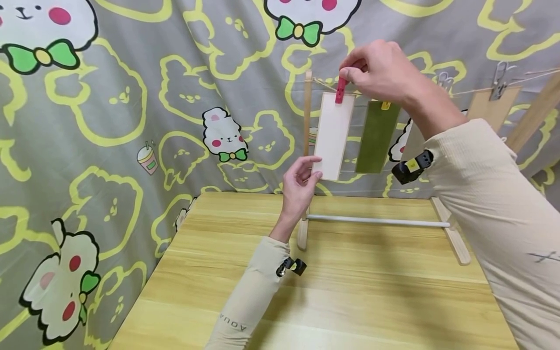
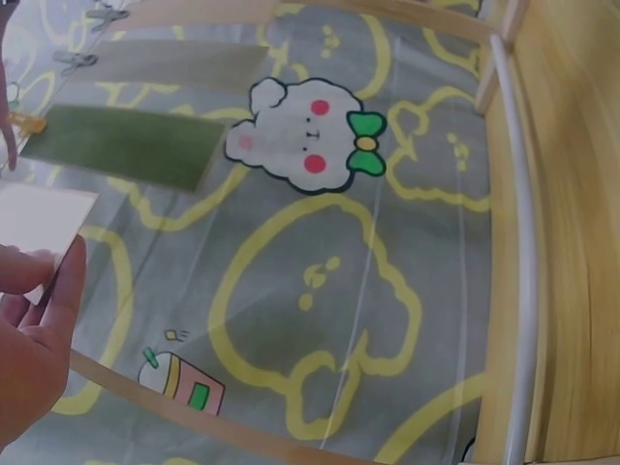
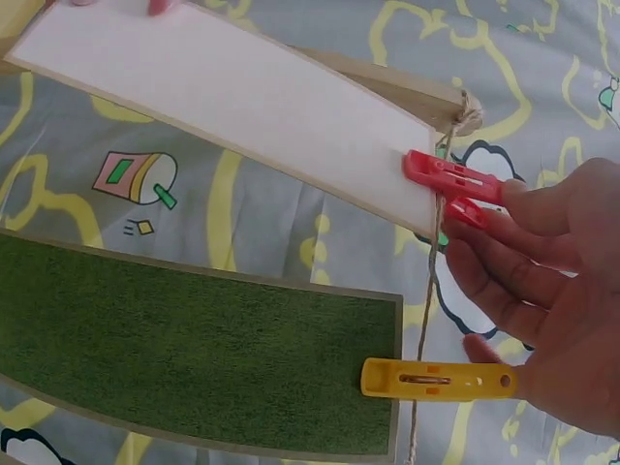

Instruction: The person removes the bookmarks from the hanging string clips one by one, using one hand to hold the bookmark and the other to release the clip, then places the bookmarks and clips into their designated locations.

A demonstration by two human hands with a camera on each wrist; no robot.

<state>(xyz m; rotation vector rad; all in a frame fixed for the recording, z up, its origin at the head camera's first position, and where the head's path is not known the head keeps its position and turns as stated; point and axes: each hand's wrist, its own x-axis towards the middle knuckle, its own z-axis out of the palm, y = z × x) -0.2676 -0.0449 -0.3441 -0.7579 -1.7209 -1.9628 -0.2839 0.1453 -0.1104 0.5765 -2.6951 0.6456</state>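
My right hand point(image 1: 385, 73) pinches the tail of a red clothespin point(image 3: 453, 178) between thumb and fingers. The clothespin's nose sits over the top edge of a white rectangular card point(image 1: 336, 133), at the twine point(image 3: 430, 262). Lower down, my left hand point(image 1: 299, 187) holds the card's bottom left corner between thumb and fingers. Beside the white card hangs a green card point(image 3: 194, 344), clipped to the twine by a yellow clothespin point(image 3: 441, 380). The tail of the yellow clothespin is close to my right hand in the right wrist view.
The twine runs from a wooden post point(image 1: 307, 112) toward the right. Grey metal clips point(image 1: 498, 80) hold a tan card point(image 1: 490, 109) and a greyish card point(image 2: 184, 63). A white rod point(image 1: 376, 220) joins the stand's wooden feet point(image 1: 452, 236) on the table point(image 1: 372, 282). Behind hangs a patterned curtain point(image 1: 175, 97).
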